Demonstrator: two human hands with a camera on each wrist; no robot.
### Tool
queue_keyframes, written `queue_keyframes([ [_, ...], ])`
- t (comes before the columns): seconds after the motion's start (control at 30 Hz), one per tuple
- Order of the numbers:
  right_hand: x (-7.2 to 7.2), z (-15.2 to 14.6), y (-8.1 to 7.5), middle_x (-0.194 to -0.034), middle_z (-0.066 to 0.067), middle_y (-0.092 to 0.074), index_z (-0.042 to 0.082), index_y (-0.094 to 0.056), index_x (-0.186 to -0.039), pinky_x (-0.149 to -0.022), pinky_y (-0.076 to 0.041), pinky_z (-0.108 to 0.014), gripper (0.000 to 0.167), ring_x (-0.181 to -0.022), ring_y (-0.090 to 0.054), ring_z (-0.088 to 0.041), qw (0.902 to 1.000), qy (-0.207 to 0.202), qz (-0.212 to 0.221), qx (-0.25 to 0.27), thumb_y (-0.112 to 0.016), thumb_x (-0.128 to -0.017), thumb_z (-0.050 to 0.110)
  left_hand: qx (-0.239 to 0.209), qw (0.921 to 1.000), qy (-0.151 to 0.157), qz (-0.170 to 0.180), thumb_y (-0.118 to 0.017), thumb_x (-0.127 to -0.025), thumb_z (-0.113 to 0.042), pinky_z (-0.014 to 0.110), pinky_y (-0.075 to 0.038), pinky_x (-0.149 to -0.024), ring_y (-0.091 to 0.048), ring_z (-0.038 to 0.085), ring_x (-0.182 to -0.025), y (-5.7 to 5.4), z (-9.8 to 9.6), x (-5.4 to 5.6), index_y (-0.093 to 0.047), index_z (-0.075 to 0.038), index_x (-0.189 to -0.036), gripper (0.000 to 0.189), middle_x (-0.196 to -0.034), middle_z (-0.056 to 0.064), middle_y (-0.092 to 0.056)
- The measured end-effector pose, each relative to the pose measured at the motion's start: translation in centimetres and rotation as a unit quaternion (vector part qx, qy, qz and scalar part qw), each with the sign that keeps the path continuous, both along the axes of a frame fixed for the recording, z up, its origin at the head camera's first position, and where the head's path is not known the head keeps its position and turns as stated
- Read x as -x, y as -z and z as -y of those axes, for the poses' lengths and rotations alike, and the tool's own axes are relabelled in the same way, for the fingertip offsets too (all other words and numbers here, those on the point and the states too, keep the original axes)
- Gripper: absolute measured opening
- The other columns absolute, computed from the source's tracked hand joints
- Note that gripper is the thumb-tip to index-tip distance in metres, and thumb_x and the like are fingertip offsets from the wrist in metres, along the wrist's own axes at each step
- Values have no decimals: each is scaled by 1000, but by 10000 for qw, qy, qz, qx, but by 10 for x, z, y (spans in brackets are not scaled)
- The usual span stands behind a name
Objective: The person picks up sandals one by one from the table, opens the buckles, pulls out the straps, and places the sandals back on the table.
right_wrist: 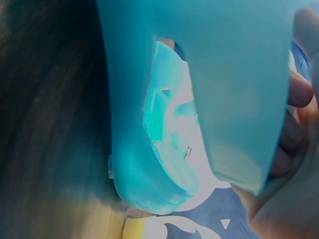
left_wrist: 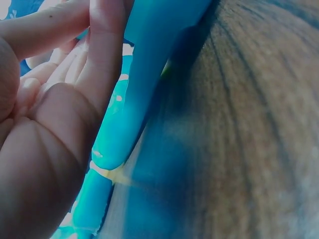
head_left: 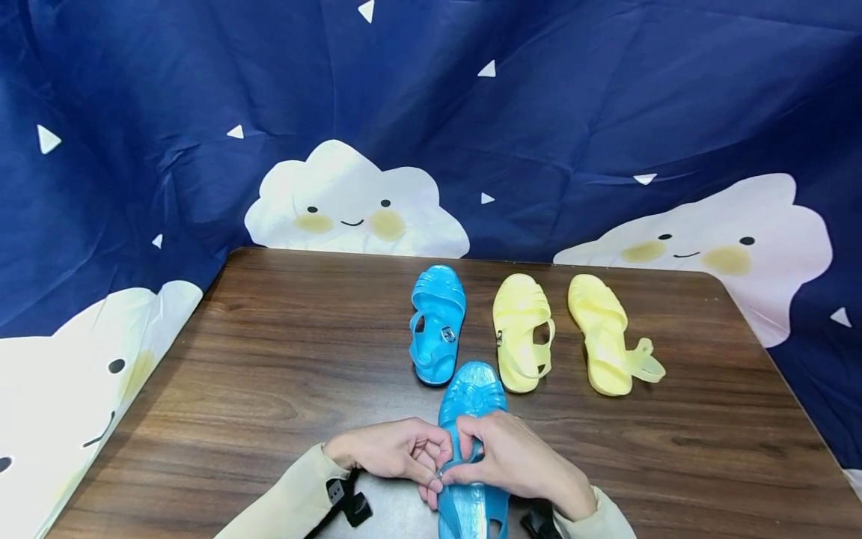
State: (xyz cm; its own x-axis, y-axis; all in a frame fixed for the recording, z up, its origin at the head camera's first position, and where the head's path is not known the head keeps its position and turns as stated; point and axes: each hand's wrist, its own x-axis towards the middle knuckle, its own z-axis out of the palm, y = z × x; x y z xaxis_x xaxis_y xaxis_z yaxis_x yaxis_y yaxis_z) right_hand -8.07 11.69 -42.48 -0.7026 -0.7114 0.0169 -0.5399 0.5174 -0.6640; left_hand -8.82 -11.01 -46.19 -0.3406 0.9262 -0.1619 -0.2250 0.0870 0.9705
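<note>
A blue jelly sandal [head_left: 474,391] lies at the table's near side with its toe pointing away. Both hands meet over its ankle strap, at the left edge. My left hand [head_left: 397,449] pinches there with thumb and fingertips. From the right, my right hand [head_left: 515,458] reaches across the sandal and pinches the strap between thumb and index finger. In the right wrist view the wide blue strap [right_wrist: 239,99] fills the foreground, beside the fingers [right_wrist: 299,92]. The left wrist view shows the left palm [left_wrist: 55,114] against the sandal's side [left_wrist: 149,69]. The fingertips hide the fastening.
Just beyond stands another blue sandal [head_left: 438,318] with a metal buckle, its strap looped. Right of it are a yellow sandal [head_left: 520,329] with its strap looped and a second yellow sandal [head_left: 606,340] with its strap splayed out. A dark blue cloud-print cloth [head_left: 525,112] hangs behind the wooden table [head_left: 303,322].
</note>
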Motion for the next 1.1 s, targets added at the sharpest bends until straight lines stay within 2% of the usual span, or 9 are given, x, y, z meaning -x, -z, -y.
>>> queue_keyframes([
  [0.17, 0, 0, -1, -57, 20, -36, 27, -49, -70, -46, -29, -16, 38, -52, -35, 5, 10000, 66, 72, -5, -75, -76, 55, 40, 9999, -55, 83, -54, -95, 3, 27, -58, -77, -70, 8, -78, 0, 0, -1, -49, -4, -95, 8, -98, 45, -57],
  [0.37, 0, -2, 0, -57, 19, -37, 25, -49, -68, -45, -31, -16, 36, -54, -37, 6, 9984, -12, 273, 493, -76, -78, 47, 6, 9999, -76, 152, -57, -94, 1, 28, -58, -77, -70, 8, -78, 0, -1, -1, -44, 12, -98, 17, -98, 47, -57],
  [0.57, 2, -4, -1, -57, 18, -38, 22, -49, -66, -44, -33, -16, 37, -54, -39, 6, 9945, 13, 509, 918, -76, -81, 43, 7, 9998, -52, 178, -56, -94, 3, 29, -58, -78, -70, 9, -78, 1, 0, -1, -43, 13, -98, 17, -97, 48, -55],
  [0.63, 3, -8, -5, -58, 15, -39, 20, -49, -65, -45, -35, -17, 37, -54, -39, 5, 9908, 197, 547, 1224, -76, -81, 37, 19, 9998, -38, 207, -55, -94, 4, 30, -58, -78, -71, 18, -81, 1, 1, 0, -42, 13, -97, 16, -97, 48, -55],
  [0.77, 6, -21, -17, -60, 5, -42, 17, -50, -67, -46, -35, -22, 32, -53, -38, -1, 9764, 669, 610, 1960, -79, -81, 22, -26, 9994, -1, 350, -53, -94, 7, 32, -58, -81, -64, 52, -90, 2, 2, 0, -38, 16, -97, 18, -98, 50, -52],
  [0.8, 6, -23, -19, -60, 4, -42, 17, -51, -69, -47, -35, -23, 30, -54, -39, -3, 9743, 733, 633, 2035, -79, -80, 20, -25, 9993, 1, 374, -53, -94, 7, 32, -58, -81, -63, 52, -90, 2, 2, 1, -38, 16, -98, 18, -98, 50, -53],
  [0.87, 7, -26, -22, -62, 3, -44, 18, -54, -73, -48, -36, -24, 26, -54, -40, -5, 9736, 786, 783, 1996, -79, -80, 20, -45, 9990, 8, 441, -53, -94, 7, 32, -57, -81, -67, 45, -89, 2, 3, 1, -38, 15, -98, 18, -99, 50, -52],
  [1.0, 9, -24, -19, -61, 4, -42, 21, -56, -79, -50, -38, -23, 22, -55, -42, -4, 9794, 574, 916, 1706, -77, -82, 26, -63, 9984, -16, 562, -54, -94, 6, 28, -57, -81, -70, 12, -83, 2, 3, 1, -40, 12, -98, 16, -101, 50, -52],
  [1.1, 9, -23, -17, -60, 4, -42, 21, -57, -80, -49, -38, -23, 20, -54, -41, -1, 9805, 385, 919, 1692, -76, -83, 25, -73, 9985, 5, 541, -57, -93, 4, 27, -57, -81, -70, 10, -83, 1, 3, 1, -39, 13, -100, 21, -102, 49, -53],
])
